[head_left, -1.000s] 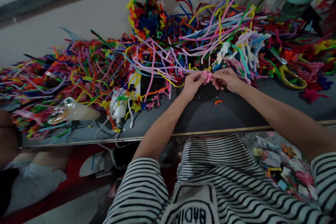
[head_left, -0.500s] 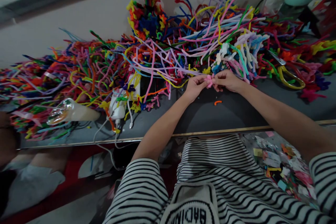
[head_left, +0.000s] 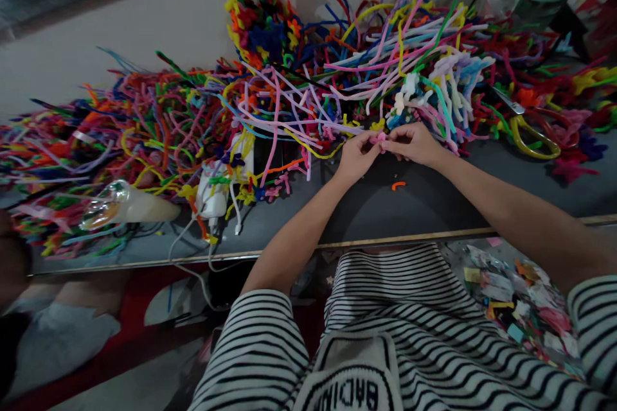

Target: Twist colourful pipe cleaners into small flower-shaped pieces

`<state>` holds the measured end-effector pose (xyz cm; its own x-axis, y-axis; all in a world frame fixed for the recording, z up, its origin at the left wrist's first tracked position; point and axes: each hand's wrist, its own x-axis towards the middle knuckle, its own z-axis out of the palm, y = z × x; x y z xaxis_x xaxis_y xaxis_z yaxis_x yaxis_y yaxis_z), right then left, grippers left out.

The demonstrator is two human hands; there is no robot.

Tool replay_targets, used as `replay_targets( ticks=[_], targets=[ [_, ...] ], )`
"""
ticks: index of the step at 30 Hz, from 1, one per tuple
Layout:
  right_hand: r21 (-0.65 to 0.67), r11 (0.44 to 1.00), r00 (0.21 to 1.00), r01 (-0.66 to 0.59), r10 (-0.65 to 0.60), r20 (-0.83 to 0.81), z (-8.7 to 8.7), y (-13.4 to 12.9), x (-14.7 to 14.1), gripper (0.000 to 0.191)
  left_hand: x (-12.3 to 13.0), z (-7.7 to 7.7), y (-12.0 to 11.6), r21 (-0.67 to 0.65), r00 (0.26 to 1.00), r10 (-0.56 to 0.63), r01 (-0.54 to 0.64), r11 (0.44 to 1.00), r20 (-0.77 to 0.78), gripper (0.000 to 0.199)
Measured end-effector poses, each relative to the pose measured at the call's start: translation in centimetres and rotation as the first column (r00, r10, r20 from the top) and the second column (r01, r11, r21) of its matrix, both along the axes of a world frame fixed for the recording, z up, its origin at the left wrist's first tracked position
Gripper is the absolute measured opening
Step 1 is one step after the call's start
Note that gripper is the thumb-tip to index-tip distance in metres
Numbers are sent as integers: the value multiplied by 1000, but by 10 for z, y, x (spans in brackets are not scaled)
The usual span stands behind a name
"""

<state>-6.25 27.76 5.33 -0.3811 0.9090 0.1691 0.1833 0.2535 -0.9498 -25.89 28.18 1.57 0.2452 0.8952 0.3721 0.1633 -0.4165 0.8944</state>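
Note:
Between the fingertips of both hands is a small pink pipe cleaner piece (head_left: pixel 380 139), bent into a compact shape that the fingers partly cover. My left hand (head_left: pixel 357 155) pinches it from the left. From the right, my right hand (head_left: pixel 415 143) pinches it with thumb and forefinger. Both hands are just above the grey table (head_left: pixel 357 218). Closer to me on the table lies a short curved orange pipe cleaner piece (head_left: pixel 398 185). Right behind the hands is a bunch of white, blue and green pipe cleaners (head_left: pixel 446 99).
Heaped pipe cleaners (head_left: pixel 159 109) cover the table's back and left. Yellow-handled scissors (head_left: pixel 533 139) lie at right. A white power strip (head_left: pixel 212 192) with cables and a clear plastic bottle (head_left: pixel 144 204) are on the left. Scraps (head_left: pixel 525 308) litter the floor. Another person's leg (head_left: pixel 67 327) shows at far left.
The pink piece has turned between my fingertips and shows less than before. My fingers have shifted around it, both hands still pinching. The view has moved slightly.

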Motion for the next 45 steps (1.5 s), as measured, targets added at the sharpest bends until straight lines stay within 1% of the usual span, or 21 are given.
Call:
replay_targets(
  ticks=[2, 4, 5, 7, 9, 12, 14, 16, 19, 22, 26, 28, 31, 34, 36, 39, 42, 45],
  targets=[
    [21, 998, 996, 65, -63, -62, -1, -1, -3, 47, -2, 3, -2, 133, 984, 58, -36, 990, -170, 19],
    [73, 990, 990, 121, -114, -88, -2, -2, -5, 46, -3, 6, -5, 248, 948, 112, -36, 968, -298, 23],
    [111, 985, 989, 134, -126, -73, -3, -2, -6, 45, -3, 7, -6, 285, 935, 136, -39, 958, -329, 25],
    [181, 974, 990, 138, -138, -10, -4, -4, -7, 41, -3, 9, -8, 316, 928, 184, -77, 946, -324, 28],
    [201, 969, 988, 145, -153, 26, -4, -4, -7, 38, -3, 10, -9, 303, 938, 216, -130, 944, -270, 26],
    [139, 981, 991, 136, -134, -23, -5, -3, -6, 37, -4, 11, -7, 235, 961, 211, -166, 958, -179, 20],
    [100, 990, 992, 104, -96, -81, -6, -2, -5, 39, -6, 10, -4, 180, 976, 187, -165, 970, -112, 22],
    [74, 995, 989, 70, -59, -132, -8, 0, -4, 42, -8, 9, 0, 132, 987, 152, -145, 981, -43, 28],
    [34, 999, 985, 33, -27, -173, -9, 3, -3, 44, -11, 8, 4, 106, 993, 114, -115, 988, 16, 34],
    [7, 1000, 986, 22, -20, -168, -9, 5, -1, 43, -12, 10, 4, 112, 993, 117, -117, 987, 3, 31],
    [-33, 999, 992, 19, -23, -126, -8, 7, 0, 41, -12, 11, 0, 84, 990, 134, -131, 988, -31, 24],
    [-29, 999, 993, 29, -32, -117, -7, 7, -1, 39, -11, 12, -2, 79, 991, 130, -128, 989, -28, 22],
    [-16, 999, 989, 38, -40, -140, -7, 5, -4, 37, -10, 13, -4, 85, 991, 128, -125, 988, -32, 19],
    [-44, 998, 985, 40, -47, -169, -7, 4, -6, 39, -9, 13, -6, 95, 990, 124, -118, 989, -63, 18],
    [-48, 998, 986, 37, -44, -164, -7, 2, -5, 41, -9, 12, -7, 127, 991, 102, -91, 988, -83, 16],
    [-11, 999, 994, 32, -33, -106, -9, 1, -2, 41, -8, 9, -7, 208, 992, 57, -33, 978, -112, 13],
    [24, 996, 995, 82, -80, -66, -12, 2, -1, 44, -8, 6, -6, 264, 993, 44, -12, 964, -114, 13],
    [45, 991, 988, 129, -125, -89, -13, 2, -4, 47, -8, 4, -4, 268, 991, 55, -21, 963, -121, 19]
  ],
)
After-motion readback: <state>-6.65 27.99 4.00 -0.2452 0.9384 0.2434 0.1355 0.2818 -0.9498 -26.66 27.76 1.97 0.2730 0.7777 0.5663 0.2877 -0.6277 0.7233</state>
